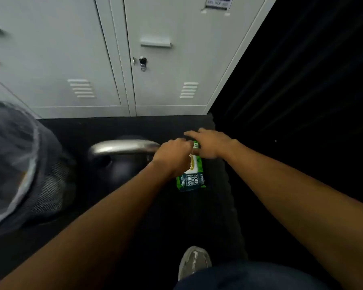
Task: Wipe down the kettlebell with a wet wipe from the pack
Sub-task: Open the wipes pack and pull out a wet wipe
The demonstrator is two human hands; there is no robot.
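Note:
A black kettlebell [115, 170] with a steel handle stands on the dark floor in front of grey lockers. Right of it lies a green wet wipe pack [194, 176] with a white lid label. My left hand [173, 154] is over the pack's far end with its fingers curled, pinching at the top of the pack; what it pinches is hidden. My right hand [210, 144] rests on the far end of the pack with fingers spread and partly blurred. No loose wipe is in view.
Grey metal lockers [155, 80] close off the back, one with a padlock [143, 62]. A dark bag or cap with mesh [25, 170] fills the left. My shoe [194, 261] is at the bottom. A black mat [197, 216] covers the floor.

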